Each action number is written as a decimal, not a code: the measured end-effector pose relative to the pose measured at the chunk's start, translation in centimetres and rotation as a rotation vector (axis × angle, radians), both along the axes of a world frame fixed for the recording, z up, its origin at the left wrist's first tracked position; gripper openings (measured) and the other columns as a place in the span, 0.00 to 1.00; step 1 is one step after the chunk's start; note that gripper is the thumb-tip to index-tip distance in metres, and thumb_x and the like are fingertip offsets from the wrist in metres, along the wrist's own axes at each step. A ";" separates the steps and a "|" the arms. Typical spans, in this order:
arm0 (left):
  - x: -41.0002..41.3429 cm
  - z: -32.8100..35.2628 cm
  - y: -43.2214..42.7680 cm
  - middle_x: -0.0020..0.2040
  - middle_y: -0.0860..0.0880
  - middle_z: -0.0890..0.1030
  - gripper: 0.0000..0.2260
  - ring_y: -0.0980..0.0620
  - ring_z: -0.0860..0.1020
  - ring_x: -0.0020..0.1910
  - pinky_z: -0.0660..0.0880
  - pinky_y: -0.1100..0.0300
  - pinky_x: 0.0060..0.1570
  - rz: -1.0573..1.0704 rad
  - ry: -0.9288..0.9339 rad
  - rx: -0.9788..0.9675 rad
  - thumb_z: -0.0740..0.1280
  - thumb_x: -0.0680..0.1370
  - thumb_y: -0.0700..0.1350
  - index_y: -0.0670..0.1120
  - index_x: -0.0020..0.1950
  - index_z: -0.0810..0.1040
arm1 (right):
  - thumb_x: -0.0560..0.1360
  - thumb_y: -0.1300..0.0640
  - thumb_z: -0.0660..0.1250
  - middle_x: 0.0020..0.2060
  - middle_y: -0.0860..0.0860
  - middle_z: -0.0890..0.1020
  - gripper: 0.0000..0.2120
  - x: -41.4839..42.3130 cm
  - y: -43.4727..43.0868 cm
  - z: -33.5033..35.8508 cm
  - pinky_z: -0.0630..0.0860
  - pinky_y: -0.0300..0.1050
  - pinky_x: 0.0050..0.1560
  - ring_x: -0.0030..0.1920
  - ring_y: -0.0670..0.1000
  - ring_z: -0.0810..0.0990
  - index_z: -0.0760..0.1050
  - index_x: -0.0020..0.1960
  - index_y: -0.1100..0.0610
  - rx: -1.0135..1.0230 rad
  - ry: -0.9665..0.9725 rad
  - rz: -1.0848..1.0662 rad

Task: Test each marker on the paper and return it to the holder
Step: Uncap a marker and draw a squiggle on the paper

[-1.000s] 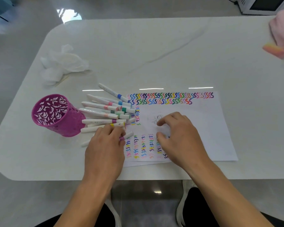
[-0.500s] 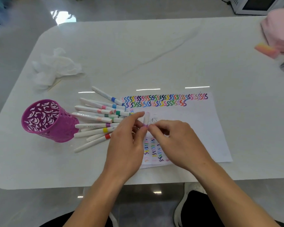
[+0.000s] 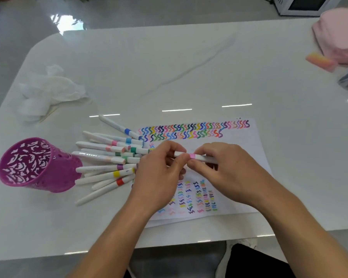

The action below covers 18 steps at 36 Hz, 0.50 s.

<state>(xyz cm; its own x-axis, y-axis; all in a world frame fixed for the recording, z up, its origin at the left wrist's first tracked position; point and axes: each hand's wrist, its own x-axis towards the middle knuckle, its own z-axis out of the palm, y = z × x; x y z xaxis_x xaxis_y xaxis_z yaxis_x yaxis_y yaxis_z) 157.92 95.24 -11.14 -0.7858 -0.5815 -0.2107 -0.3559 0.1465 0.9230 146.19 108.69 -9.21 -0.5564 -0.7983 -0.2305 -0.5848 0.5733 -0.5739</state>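
Both hands are pinching one pink-banded marker (image 3: pixel 192 156) above the paper (image 3: pixel 239 149): left hand (image 3: pixel 161 173) gripping its left end, right hand (image 3: pixel 225 169) its right.

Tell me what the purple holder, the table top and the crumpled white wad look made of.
Purple cut-out pen holder: likely moulded plastic, matt, even colour, pierced pattern.
White table top: marble or marble-look stone, glossy; grey veins, sharp light reflections.
Crumpled white wad: probably tissue paper, soft, matt folds.

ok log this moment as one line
left hand: grips marker | right hand: grips marker | marker: level above paper, pink band between hands | holder: standing, other markers beside it
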 end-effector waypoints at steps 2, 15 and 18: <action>0.0 -0.3 -0.2 0.38 0.55 0.83 0.02 0.59 0.82 0.35 0.80 0.59 0.39 -0.072 -0.045 -0.078 0.67 0.81 0.48 0.55 0.50 0.79 | 0.81 0.35 0.61 0.42 0.44 0.80 0.17 -0.3 0.0 -0.1 0.76 0.47 0.46 0.43 0.45 0.77 0.79 0.52 0.47 0.037 0.046 0.039; -0.5 -0.6 -0.5 0.40 0.58 0.79 0.10 0.59 0.78 0.40 0.71 0.68 0.41 -0.326 -0.123 -0.460 0.59 0.84 0.51 0.55 0.52 0.81 | 0.85 0.40 0.56 0.41 0.43 0.78 0.13 -0.6 0.2 -0.8 0.71 0.44 0.39 0.40 0.47 0.77 0.73 0.54 0.47 0.100 0.130 0.131; -1.1 -0.7 -0.4 0.39 0.57 0.79 0.09 0.58 0.78 0.39 0.71 0.65 0.41 -0.286 -0.087 -0.463 0.61 0.83 0.48 0.54 0.52 0.82 | 0.84 0.38 0.54 0.37 0.42 0.74 0.16 -1.0 0.2 -1.1 0.65 0.39 0.35 0.37 0.45 0.73 0.73 0.52 0.47 0.091 0.148 0.118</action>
